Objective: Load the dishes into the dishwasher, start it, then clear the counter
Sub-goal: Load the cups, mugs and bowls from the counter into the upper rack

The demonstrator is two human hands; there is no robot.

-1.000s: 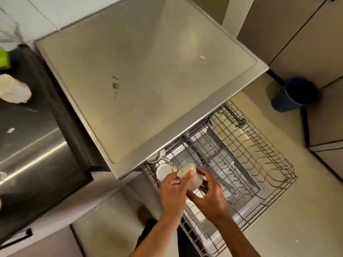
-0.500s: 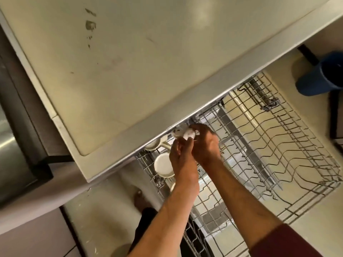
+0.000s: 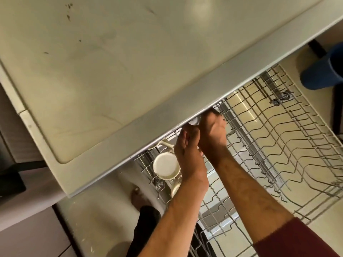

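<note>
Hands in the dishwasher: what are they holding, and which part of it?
Both hands, left and right, hold a small white cup under the counter edge. Which part they grip is hidden.

Warm, yellowish indoor light, fairly bright and even. A soft glare patch on the countertop at the far edge, light apparently from overhead. Bright streaks of reflection on the shiny metal beneath the wire rack at right. Deep shadow under the counter's overhang, hiding the fingertips of the left hand and right hand and most of the small pale object between them. Dark, underexposed corner at near left. Strong wide-angle bending of the counter's straight edges toward the frame borders. Slight softness overall, compression smear on the forearms, blue bin at far right blurred.
</note>
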